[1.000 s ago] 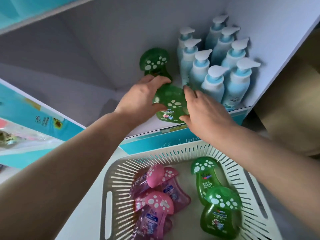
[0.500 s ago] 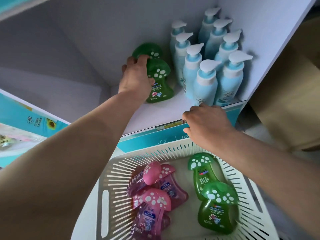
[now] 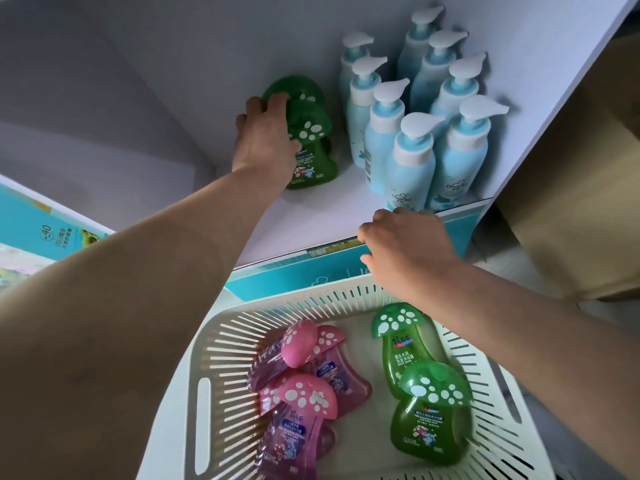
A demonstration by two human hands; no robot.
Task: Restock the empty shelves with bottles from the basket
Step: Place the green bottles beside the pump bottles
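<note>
My left hand point(image 3: 268, 136) grips a green mushroom-cap bottle point(image 3: 313, 157) standing upright on the white shelf point(image 3: 311, 216), right in front of a second green bottle point(image 3: 294, 86). My right hand point(image 3: 407, 247) hangs with loosely curled fingers over the shelf's front edge, holding nothing. Below, the white slotted basket point(image 3: 221, 341) holds two green mushroom bottles point(image 3: 401, 344) point(image 3: 429, 417) on the right and several pink ones point(image 3: 298, 410) on the left, all lying down.
Several light-blue pump bottles point(image 3: 412, 161) stand in two rows on the shelf's right side, against the side wall. The shelf's left half is bare. A teal price strip point(image 3: 304, 275) runs along the shelf front. A tan wall point(image 3: 581, 168) lies to the right.
My left hand carried the green bottle back onto the shelf and stood it before the other green one. My right hand let go and drew back to the shelf's front edge.
</note>
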